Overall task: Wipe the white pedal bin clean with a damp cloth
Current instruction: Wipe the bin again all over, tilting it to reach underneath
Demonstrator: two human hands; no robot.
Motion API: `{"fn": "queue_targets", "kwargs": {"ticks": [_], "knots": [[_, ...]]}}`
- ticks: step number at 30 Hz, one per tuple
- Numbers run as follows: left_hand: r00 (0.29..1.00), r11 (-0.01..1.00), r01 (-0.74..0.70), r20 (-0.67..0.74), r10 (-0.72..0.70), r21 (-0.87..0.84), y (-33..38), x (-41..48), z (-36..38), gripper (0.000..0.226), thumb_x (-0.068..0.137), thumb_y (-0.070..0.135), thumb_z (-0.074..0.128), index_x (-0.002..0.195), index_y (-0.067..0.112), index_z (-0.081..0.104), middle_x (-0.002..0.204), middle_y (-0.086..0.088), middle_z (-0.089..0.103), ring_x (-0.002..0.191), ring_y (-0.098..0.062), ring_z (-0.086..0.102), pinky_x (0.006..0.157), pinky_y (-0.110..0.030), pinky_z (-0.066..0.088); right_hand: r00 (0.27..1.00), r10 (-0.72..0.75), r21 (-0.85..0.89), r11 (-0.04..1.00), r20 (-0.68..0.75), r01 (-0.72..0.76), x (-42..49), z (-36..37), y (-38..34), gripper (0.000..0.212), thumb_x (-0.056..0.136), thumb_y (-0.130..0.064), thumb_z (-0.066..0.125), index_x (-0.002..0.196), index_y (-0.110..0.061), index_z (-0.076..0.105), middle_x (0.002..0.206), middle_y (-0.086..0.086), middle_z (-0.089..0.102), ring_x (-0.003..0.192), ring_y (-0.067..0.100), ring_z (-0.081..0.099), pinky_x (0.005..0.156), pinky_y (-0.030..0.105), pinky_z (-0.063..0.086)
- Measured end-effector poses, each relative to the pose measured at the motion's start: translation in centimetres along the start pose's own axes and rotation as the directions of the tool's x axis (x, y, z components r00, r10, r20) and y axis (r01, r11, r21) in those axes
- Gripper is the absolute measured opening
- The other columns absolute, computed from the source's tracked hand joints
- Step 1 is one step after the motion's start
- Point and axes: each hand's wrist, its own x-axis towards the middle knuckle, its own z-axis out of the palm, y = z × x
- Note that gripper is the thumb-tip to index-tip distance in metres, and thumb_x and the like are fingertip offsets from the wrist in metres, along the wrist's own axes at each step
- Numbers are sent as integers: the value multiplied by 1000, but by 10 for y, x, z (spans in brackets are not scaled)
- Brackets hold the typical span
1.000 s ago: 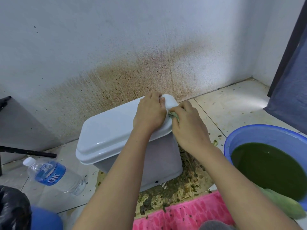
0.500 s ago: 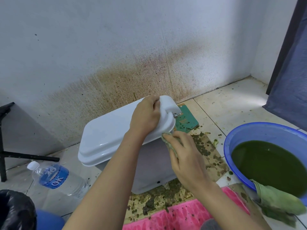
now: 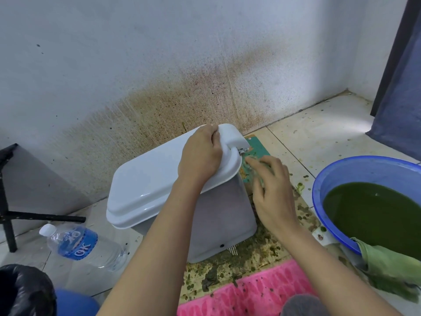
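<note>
While our left hand (image 3: 200, 156) is gripping the bin's (image 3: 223, 215) far-right end, our right hand (image 3: 273, 195) is pinching the cloth (image 3: 248, 164) beside it.

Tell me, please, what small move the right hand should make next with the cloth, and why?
Probably slide the cloth down the side wall beneath it. The right hand holds it against the white pedal bin just under the rim of the lid, beside the hinge, while the left hand grips the lid and steadies it; the wall below lies close within reach.

Floor (image 3: 319, 133) (grimy) under bin (image 3: 223, 220), bottle (image 3: 84, 245), basin (image 3: 364, 163)
</note>
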Motion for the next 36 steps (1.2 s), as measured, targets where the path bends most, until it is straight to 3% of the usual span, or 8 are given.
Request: {"fn": "queue_targets", "kwargs": {"ticks": [4,11,15,18,20,23,26,36], "knots": [[1000,1000,12,-9,-13,-19,1,-1,0,32,104,20,40,124,11,63,118,-7,67,110,-27,58,91,-38,43,1000,8,187,982,-29,-3,20,6,-15,31,96,-8,49,123,-10,63,115,0,51,107,25,53,90,35,47],[1000,1000,14,-1,-14,-1,1,0,1,32,104,19,40,123,9,64,116,-9,67,110,-29,58,91,-38,42,990,104,75,991,98,-111,30,10,-12,35,96,-2,46,127,-10,61,122,6,51,112,27,51,92,39,46],[1000,1000,18,-6,-18,-1,1,0,2,34,105,21,40,128,11,62,124,-8,66,114,-27,57,93,-35,41,944,211,146,956,252,-253,46,-5,-4,32,97,-8,47,118,-22,66,105,-11,49,96,-2,52,76,7,35],[1000,1000,19,-8,-19,1,2,0,2,34,105,21,40,130,11,61,126,-8,65,116,-27,56,94,-34,39,968,231,233,941,95,-247,52,-11,-6,27,94,-7,53,111,-21,70,101,-10,52,87,-21,47,75,-3,32],[1000,1000,20,-18,-20,-4,2,0,2,34,105,21,40,129,10,62,124,-9,66,115,-27,57,93,-35,40,985,168,265,949,29,-170,47,-5,-15,27,93,-3,54,112,-15,70,105,-4,53,92,-14,50,82,0,34],[1000,1000,29,-11,-29,-4,2,0,3,33,105,21,39,127,10,62,122,-8,66,113,-27,57,92,-35,41,997,63,189,979,46,-71,34,11,-21,30,95,0,49,120,-7,65,111,6,52,103,21,54,89,30,46],[1000,1000,23,-19,-23,-1,2,0,3,33,105,20,40,127,10,62,122,-9,66,112,-27,57,90,-35,40,996,79,136,987,45,-84,27,13,-15,32,96,1,47,124,-6,62,117,9,51,109,30,51,90,42,47],[999,1000,28,-28,-28,-5,3,-1,4,28,104,19,40,112,11,65,107,-7,67,100,-27,57,78,-33,38,968,136,153,974,209,-170,44,0,-13,30,98,-7,46,125,-9,60,108,-7,43,85,1,41,72,10,29]]}}
